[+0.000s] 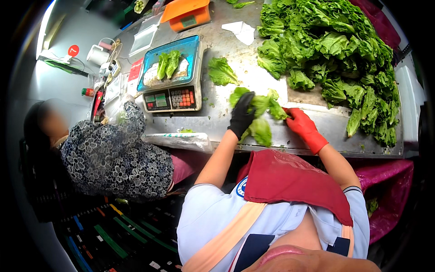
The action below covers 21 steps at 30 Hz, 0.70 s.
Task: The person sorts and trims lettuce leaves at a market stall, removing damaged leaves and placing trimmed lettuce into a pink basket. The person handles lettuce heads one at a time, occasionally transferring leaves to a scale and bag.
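Note:
Above the near edge of the metal table, a bunch of green leaf lettuce (259,105) lies between my two hands, partly smeared by motion. My left hand (242,115), in a black glove, is closed over its left side, and some leaves hang below the fingers. My right hand (306,129), in a red rubber glove, pinches the right end of the bunch. Just beyond my left hand lies a loose lettuce piece (222,71). A large heap of lettuce (331,50) covers the right side of the table.
Left of my hands stands a digital scale (174,99) with two lettuce heads (168,65) in its blue tray (192,47). Behind it are an orange scale (188,13) and crumpled white paper (240,31). A co-worker in a patterned sleeve (115,156) sits close on the left.

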{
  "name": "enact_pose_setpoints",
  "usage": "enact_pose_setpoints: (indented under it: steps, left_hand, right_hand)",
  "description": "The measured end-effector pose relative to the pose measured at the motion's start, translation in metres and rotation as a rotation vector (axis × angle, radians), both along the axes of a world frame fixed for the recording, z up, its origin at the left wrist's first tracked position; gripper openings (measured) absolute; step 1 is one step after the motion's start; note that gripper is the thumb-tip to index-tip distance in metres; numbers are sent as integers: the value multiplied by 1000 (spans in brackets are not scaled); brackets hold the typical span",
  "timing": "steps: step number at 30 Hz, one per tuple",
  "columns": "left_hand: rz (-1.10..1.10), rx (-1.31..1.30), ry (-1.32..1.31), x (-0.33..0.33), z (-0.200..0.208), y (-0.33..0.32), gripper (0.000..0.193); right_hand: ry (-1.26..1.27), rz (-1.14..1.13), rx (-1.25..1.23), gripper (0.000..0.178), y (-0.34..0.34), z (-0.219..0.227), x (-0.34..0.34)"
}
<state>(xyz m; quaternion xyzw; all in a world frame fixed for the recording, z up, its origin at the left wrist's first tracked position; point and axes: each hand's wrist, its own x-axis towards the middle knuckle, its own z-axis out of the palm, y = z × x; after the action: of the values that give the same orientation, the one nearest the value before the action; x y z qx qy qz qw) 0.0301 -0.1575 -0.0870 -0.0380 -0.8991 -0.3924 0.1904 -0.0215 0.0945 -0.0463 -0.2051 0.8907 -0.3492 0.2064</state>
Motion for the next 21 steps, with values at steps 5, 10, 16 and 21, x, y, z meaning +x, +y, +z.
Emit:
enact_pose_setpoints:
  steps: [5,10,16,21]
  left_hand:
    - [1,-91,183,-75,34,-34,45]
    - [167,-713,-398,-127,31,-117,61]
    - [-318,-502,114,-88,-11,-119,34]
    - [-63,295,-411,-38,-8,-6,55]
  right_hand:
    - [-262,-160,141,41,19,6,-3]
    - [-193,-123,148,44,19,27,16]
    - [-609,-291,-136,52,34,-6,17]
    - [-716,-498,-314,58,0,10,2]
